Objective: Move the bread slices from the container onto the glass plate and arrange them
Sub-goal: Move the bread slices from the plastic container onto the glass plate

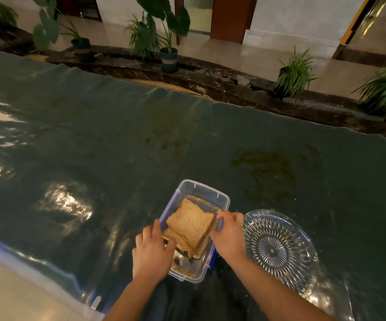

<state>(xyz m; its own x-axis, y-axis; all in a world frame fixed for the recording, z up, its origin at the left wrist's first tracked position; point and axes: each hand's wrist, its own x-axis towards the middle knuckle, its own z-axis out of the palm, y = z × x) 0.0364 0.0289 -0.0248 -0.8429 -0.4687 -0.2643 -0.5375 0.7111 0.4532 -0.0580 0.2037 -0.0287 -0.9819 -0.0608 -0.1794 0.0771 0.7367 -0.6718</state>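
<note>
A clear plastic container (213,196) with blue clips sits on the dark table cover and holds several brown bread slices (191,222) stacked at an angle. My left hand (151,251) rests on the container's near left rim, thumb touching the lower slice's corner. My right hand (229,235) reaches over the right rim, fingertips pinching the right edge of the top slice. A cut-glass plate (280,249) lies just right of the container, with only a few crumbs on it.
A glossy dark green cover (118,147) spans the table, with brown stains (263,167) beyond the plate. The table's near left edge (32,267) drops to a pale floor. Potted plants (164,42) line a ledge past the far edge.
</note>
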